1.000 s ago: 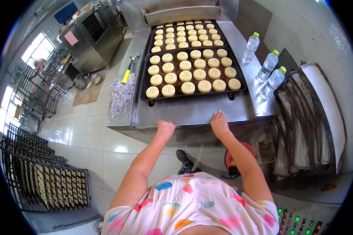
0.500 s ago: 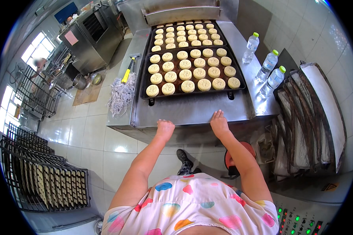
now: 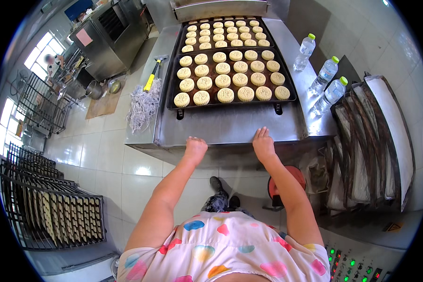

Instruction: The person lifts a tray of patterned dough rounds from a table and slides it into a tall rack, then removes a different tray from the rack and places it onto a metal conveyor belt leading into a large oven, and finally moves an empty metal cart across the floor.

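Observation:
My left hand point(image 3: 196, 148) rests at the front edge of the steel counter point(image 3: 228, 127), its fingers curled into a fist with nothing showing in it. Farther right, my right hand point(image 3: 263, 141) lies on the same edge with its fingers stretched out, holding nothing. Beyond both hands, a dark baking tray point(image 3: 230, 104) carries rows of round, pale, pattern-stamped mooncakes point(image 3: 225, 95). Directly behind it, a second tray of mooncakes point(image 3: 218, 37) reaches toward a steel opening. Neither hand touches a tray.
Left of the trays lie a yellow-handled scraper point(image 3: 151, 77) and a heap of white string point(image 3: 143, 105). Three water bottles point(image 3: 328, 73) stand on the right ledge. Stacked trays point(image 3: 369, 141) lean at right, above a red stool point(image 3: 291, 181). Racks point(image 3: 66, 216) stand left; a person point(image 3: 51, 66) is far off.
The trays and counter sit slightly higher in the picture as the view shifts. My hands stay at the counter edge, with little change in their pose.

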A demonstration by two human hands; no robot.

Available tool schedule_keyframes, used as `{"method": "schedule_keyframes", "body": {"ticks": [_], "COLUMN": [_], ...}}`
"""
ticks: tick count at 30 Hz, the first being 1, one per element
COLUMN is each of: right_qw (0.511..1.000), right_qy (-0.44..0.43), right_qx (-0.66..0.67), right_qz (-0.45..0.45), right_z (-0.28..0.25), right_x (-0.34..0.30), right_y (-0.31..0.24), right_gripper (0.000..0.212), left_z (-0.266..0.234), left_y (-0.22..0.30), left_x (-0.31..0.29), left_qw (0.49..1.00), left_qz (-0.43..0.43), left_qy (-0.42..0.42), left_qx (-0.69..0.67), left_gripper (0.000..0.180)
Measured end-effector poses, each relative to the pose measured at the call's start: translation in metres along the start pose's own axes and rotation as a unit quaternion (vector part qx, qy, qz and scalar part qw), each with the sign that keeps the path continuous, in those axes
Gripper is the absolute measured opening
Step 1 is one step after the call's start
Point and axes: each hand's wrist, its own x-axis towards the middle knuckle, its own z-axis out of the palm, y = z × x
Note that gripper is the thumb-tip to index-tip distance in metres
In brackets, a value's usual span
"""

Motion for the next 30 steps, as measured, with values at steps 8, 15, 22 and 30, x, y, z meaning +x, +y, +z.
{"method": "schedule_keyframes", "body": {"ticks": [8,15,22,30], "right_qw": [1.0,0.998,0.99,0.875], "right_qy": [0.001,-0.032,-0.051,-0.131], "right_qx": [0.021,0.012,0.028,0.437], "right_qz": [0.015,0.049,0.129,0.164], "right_z": [0.0,-0.003,-0.013,0.008], "right_x": [0.0,-0.001,-0.005,-0.072], "right_y": [-0.004,-0.013,-0.033,-0.155], "right_gripper": [0.046,0.047,0.045,0.026], "left_z": [0.003,0.009,0.035,0.117], "left_y": [-0.002,-0.002,-0.021,-0.034], "left_x": [0.002,-0.019,-0.118,-0.456], "left_qw": [1.0,0.997,0.93,0.831], "left_qz": [-0.002,-0.018,0.009,-0.037], "left_qy": [-0.019,0.035,-0.048,-0.283], "left_qx": [0.01,0.065,-0.364,-0.477], "left_gripper": [0.009,0.034,0.029,0.023]}}
